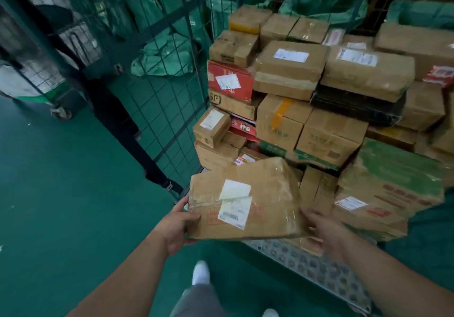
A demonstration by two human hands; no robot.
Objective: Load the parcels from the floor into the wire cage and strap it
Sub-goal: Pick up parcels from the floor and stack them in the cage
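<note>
A flat brown cardboard parcel (245, 201) with white labels hangs tilted in front of the wire cage (169, 95). My left hand (178, 225) grips its left end, thumb on top and fingers underneath. My right hand (324, 228) lies with straight fingers against the parcel's right end. Behind it, the cage holds a tall stack of parcels (319, 95), mostly brown boxes, with a red one at the left and a green-topped one at the right. A black strap (122, 125) hangs down the cage's left mesh side, its buckle near the floor.
The cage's perforated metal base (319, 267) juts out low in front of me. The floor (61, 194) is green. Another wheeled cage (36, 78) stands at the left. Green sacks (167, 54) lie behind the mesh and at the back. My shoes (201, 271) show below.
</note>
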